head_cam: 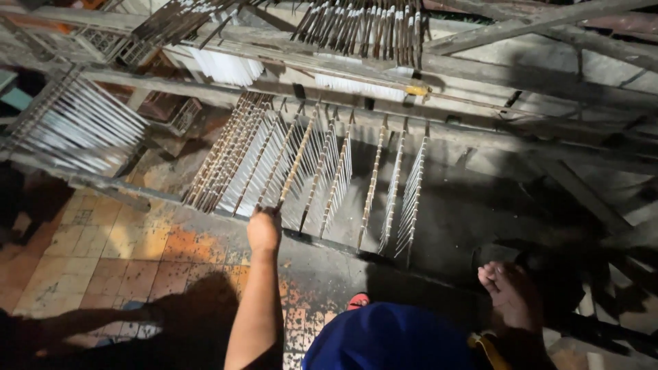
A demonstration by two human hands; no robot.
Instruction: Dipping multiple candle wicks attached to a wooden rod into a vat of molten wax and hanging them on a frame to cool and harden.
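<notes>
left hand [264, 229] closed on slat [296, 159] end, slat running ahead | right hand [510, 294] loosely curled, empty

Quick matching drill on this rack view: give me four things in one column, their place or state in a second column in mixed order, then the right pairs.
Things:
1. left hand
2. right hand
3. white candles
4. floor tiles

Place or state:
A. hanging in a bunch from an upper beam
B. orange and cream, lower left
C. gripping the near end of a wooden slat in the rack
D. loosely closed, low on the right, holding nothing that shows

Pairs: 1-C, 2-D, 3-A, 4-B
</notes>
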